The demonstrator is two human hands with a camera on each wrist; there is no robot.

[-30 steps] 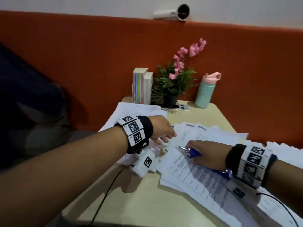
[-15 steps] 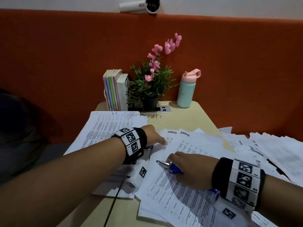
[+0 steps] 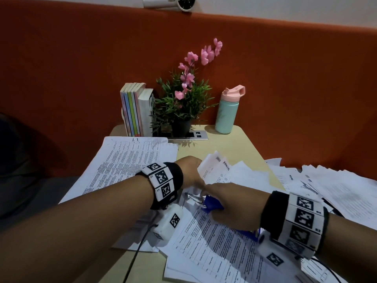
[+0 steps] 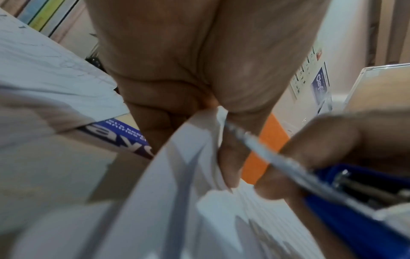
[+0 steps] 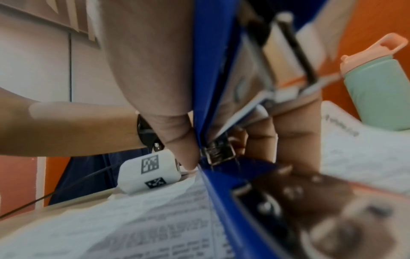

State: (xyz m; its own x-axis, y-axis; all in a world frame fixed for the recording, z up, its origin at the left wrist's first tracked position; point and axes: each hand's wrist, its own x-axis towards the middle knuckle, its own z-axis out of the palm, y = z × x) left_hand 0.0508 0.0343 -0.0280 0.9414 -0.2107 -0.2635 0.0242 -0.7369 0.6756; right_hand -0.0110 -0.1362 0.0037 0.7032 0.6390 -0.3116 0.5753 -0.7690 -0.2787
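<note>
A set of printed sheets lies on the table in front of me. My left hand pinches its raised top-left corner; in the left wrist view the thumb presses the curled paper against the fingers. My right hand grips a blue stapler, whose metal nose points at that corner, just below my left hand. In the right wrist view the stapler sits between thumb and curled fingers with its jaws apart. Paper between the jaws cannot be made out.
A stack of printed pages lies to the left, loose sheets spread to the right. At the back of the small table stand books, a potted pink-flowered plant and a mint bottle. An orange partition rises behind.
My left hand has lifted the sheets' top corner off the table. The right hand with the stapler has moved up toward that corner, close to the left hand.
</note>
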